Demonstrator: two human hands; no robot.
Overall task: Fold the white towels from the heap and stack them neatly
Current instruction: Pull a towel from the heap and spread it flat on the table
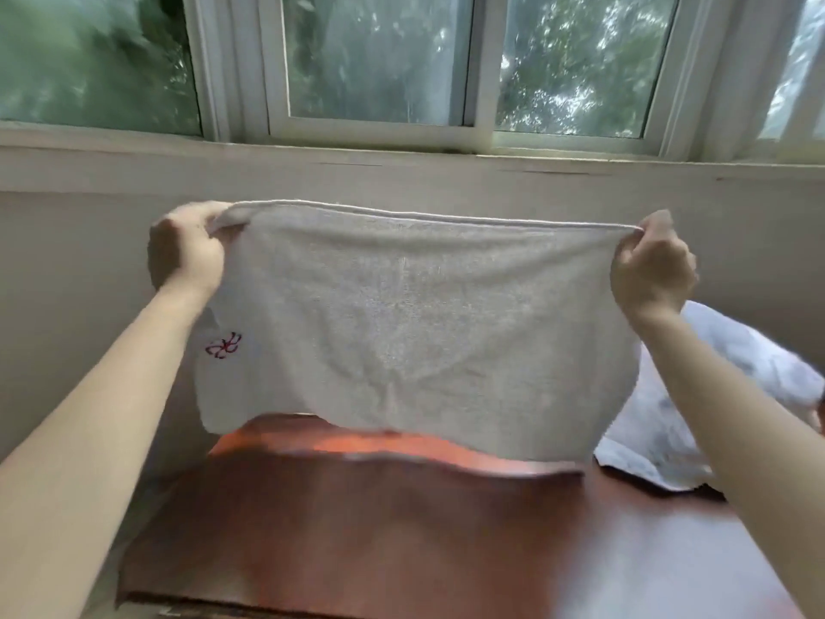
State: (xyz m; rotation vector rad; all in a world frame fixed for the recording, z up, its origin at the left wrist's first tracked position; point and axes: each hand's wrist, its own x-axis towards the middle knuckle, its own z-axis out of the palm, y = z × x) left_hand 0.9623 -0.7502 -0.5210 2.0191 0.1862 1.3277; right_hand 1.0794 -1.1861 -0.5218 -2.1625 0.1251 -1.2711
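A white towel (415, 332) hangs spread out in the air above the table, its top edge stretched tight. My left hand (187, 252) pinches its top left corner and my right hand (652, 265) pinches its top right corner. A small red embroidered mark (224, 346) sits near the towel's lower left side. The towel's bottom edge hangs just above the reddish-brown wooden table (357, 529). A heap of white towels (696, 395) lies on the table's right side, partly hidden behind my right forearm and the held towel.
A pale wall (67, 243) and a row of windows (375, 60) stand right behind the table. The table's near edge (223, 603) runs along the bottom of the view.
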